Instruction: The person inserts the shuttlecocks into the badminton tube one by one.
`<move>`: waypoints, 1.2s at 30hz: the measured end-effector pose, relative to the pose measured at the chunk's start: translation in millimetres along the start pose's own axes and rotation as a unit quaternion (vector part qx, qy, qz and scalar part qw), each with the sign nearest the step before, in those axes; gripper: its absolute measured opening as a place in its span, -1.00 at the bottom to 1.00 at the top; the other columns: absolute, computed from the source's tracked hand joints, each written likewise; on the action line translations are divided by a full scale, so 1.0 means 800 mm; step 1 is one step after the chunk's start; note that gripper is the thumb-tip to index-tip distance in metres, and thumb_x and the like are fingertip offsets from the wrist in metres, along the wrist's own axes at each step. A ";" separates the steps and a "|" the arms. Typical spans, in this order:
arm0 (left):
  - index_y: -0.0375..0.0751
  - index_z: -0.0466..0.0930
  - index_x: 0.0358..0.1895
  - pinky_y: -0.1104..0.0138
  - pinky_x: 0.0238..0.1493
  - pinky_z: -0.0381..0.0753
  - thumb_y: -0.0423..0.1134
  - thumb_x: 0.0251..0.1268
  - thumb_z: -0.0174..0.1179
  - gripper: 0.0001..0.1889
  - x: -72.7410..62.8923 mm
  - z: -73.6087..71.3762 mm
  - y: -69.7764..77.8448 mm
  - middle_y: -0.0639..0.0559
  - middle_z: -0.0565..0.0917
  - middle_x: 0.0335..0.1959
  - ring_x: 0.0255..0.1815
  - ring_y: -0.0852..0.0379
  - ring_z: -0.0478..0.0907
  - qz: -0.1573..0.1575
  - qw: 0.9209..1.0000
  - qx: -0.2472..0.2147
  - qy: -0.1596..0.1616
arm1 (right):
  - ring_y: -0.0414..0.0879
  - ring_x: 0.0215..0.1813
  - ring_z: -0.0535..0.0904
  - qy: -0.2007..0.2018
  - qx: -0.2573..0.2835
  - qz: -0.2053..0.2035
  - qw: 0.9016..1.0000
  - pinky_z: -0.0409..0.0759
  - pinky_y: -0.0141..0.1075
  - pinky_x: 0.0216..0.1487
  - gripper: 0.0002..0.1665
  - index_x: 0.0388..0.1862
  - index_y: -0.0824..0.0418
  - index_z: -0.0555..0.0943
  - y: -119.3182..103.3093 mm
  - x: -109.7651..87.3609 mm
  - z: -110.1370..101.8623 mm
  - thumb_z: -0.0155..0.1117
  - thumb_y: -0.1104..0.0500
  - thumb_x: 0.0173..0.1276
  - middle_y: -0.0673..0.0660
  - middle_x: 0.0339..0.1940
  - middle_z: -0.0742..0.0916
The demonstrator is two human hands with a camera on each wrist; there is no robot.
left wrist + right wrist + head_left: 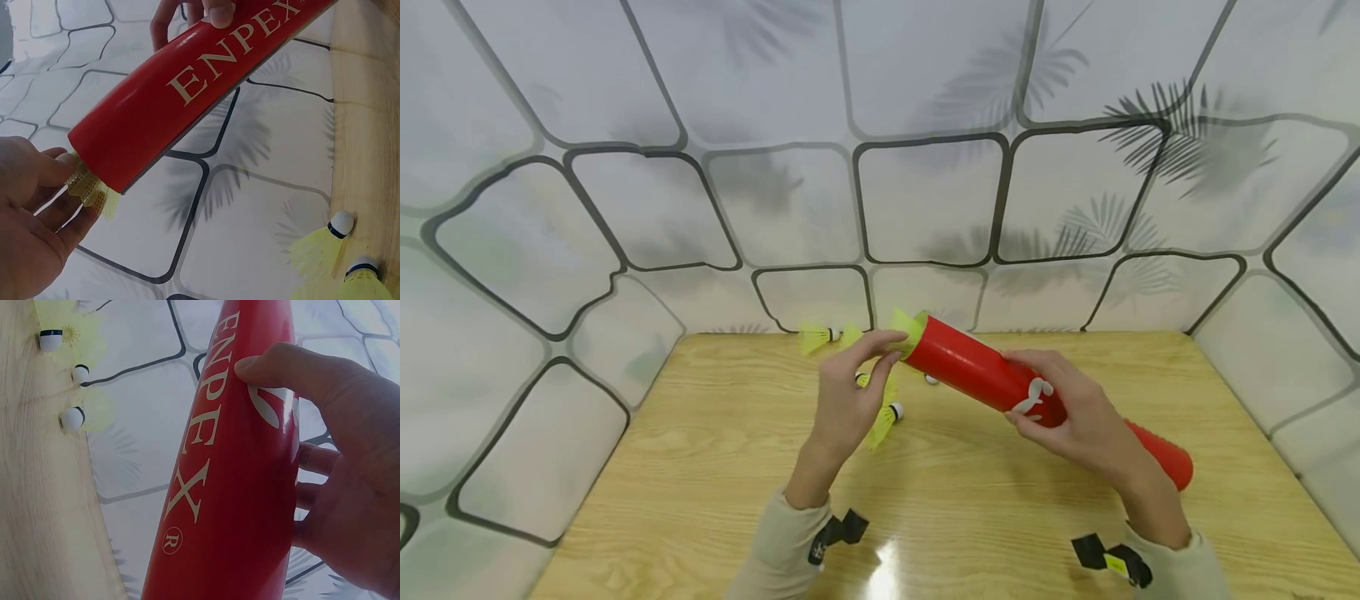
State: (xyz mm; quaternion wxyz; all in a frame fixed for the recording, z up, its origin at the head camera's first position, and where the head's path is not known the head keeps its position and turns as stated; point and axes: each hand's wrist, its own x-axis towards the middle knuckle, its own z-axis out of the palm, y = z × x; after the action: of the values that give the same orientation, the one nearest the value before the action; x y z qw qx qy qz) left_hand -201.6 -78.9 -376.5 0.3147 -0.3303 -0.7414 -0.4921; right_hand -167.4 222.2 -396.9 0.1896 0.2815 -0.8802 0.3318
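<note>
A red tube point(970, 362) printed ENPEX hangs tilted above the table, its upper end toward the left. My right hand point(1078, 408) grips it around the middle, with the thumb across the white logo in the right wrist view. At the tube's left mouth, yellow shuttlecock skirts point(90, 190) stick out. My left hand point(850, 387) pinches a shuttlecock skirt there between thumb and fingers. Its cork is hidden inside the tube; how many shuttlecocks are inside I cannot tell. The tube's other end shows past my right wrist.
Several yellow shuttlecocks with white corks lie loose on the wooden table point(715, 467); one shuttlecock point(886, 423) is nearest me, another point(817, 337) at the back edge. A patterned backdrop point(932, 204) rises behind the table and along its sides.
</note>
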 end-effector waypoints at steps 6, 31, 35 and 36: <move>-0.28 0.70 0.07 0.27 0.05 0.71 -0.52 0.37 0.28 -0.74 -0.001 0.001 -0.002 -0.09 0.78 -0.08 -0.07 0.07 0.76 -0.007 1.000 -0.019 -0.024 | -0.14 0.16 0.54 -0.001 -0.002 0.004 1.000 0.75 -0.15 -0.07 -0.04 0.44 0.01 0.45 -0.003 0.001 0.000 0.66 0.32 0.05 -0.01 0.27 0.59; -0.20 0.50 0.32 0.22 -0.18 0.68 -0.49 0.55 0.07 -0.63 -0.005 0.007 0.000 -0.18 0.76 0.02 -0.01 0.07 0.74 -0.014 0.994 -0.056 -0.092 | -0.15 0.13 0.53 -0.006 -0.009 0.007 1.000 0.75 -0.19 -0.11 -0.04 0.43 -0.04 0.46 -0.003 0.000 -0.001 0.65 0.33 0.06 -0.05 0.26 0.59; -0.20 0.47 0.34 0.28 -0.26 0.55 -0.47 0.58 0.04 -0.63 -0.007 0.008 -0.002 -0.17 0.75 0.05 -0.16 0.10 0.69 -0.023 0.992 -0.058 -0.107 | -0.16 0.13 0.53 -0.007 -0.011 0.009 1.000 0.75 -0.20 -0.12 -0.04 0.43 -0.04 0.46 -0.002 0.000 -0.001 0.65 0.33 0.05 -0.06 0.26 0.59; -0.20 0.47 0.35 0.29 -0.25 0.54 -0.47 0.58 0.03 -0.63 -0.007 0.008 -0.002 -0.17 0.74 0.06 -0.16 0.10 0.68 -0.025 0.992 -0.061 -0.109 | -0.16 0.12 0.53 -0.008 -0.010 0.009 1.000 0.74 -0.20 -0.12 -0.04 0.43 -0.04 0.46 -0.002 0.000 0.000 0.65 0.33 0.05 -0.06 0.26 0.59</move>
State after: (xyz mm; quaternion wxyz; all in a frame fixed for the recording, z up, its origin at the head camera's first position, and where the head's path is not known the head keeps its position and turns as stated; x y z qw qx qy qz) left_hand -200.8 -74.5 -383.7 0.1993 -0.3817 -0.7479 -0.5052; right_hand -166.0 221.6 -396.1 0.1828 0.2745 -0.8874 0.3221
